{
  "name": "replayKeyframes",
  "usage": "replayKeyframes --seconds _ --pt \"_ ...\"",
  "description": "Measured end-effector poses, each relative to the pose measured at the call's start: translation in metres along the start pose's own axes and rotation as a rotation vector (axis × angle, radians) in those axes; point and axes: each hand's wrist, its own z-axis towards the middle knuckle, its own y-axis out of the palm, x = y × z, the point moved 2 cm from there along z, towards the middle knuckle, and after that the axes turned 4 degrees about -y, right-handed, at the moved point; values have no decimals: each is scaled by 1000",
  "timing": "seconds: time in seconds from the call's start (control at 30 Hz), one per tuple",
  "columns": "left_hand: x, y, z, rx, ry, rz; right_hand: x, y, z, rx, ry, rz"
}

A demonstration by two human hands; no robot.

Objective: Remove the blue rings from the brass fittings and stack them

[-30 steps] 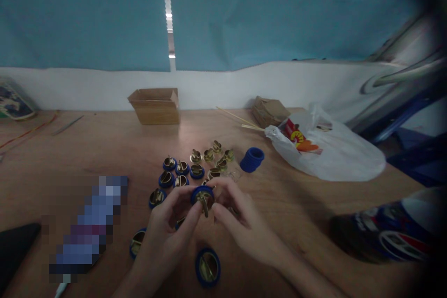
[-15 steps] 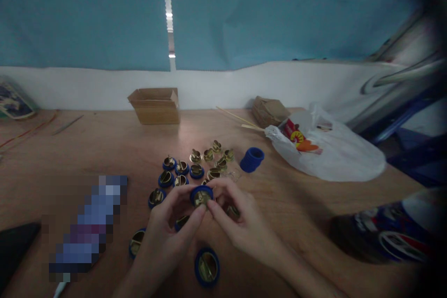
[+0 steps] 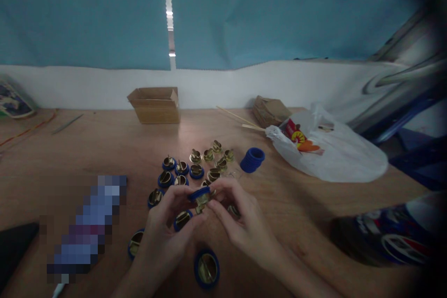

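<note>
My left hand [image 3: 165, 230] pinches a brass-coloured round metal fitting [image 3: 201, 199] with a blue ring around its rim. My right hand [image 3: 242, 221] grips the same fitting at its right side, thumb and fingertips bent in. The fitting is tilted, blue rim up and metal part down. Just past my hands lie fittings with blue rings [image 3: 165, 178] and, to their right, several bare brass fittings [image 3: 208, 154]. One ringed fitting [image 3: 206, 268] lies nearest me. A stack of blue rings [image 3: 252, 159] leans on the table farther right.
The wooden table [image 3: 104, 149] meets a white wall. A cardboard box [image 3: 159, 107] stands at the back, with a brown paper packet [image 3: 268, 111] and thin sticks [image 3: 237, 116] to its right. A plastic bag [image 3: 335, 153] and a bottle [image 3: 391, 233] lie right; a pixelated item [image 3: 87, 228] lies left.
The fitting between my hands has tilted, so its blue ring now shows nearly edge-on and its metal part points down. My hands have hardly shifted.
</note>
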Motion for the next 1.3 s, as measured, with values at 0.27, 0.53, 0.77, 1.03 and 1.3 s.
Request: replayKeyframes --seconds 0.27,0.53,0.77,1.03,1.3 --pt "-3 -2 -2 -50 67 100 1 11 -5 65 -41 58" --pt "5 -1 -2 -34 127 253 -2 15 -6 105 -48 90" --pt "-1 -1 -3 -53 133 246 -1 14 -4 64 -56 127" --pt "-2 0 -3 -54 157 292 -2 10 -2 9 -121 85" --pt "-8 3 -8 -5 248 325 -2 10 -2 -14 -181 54"
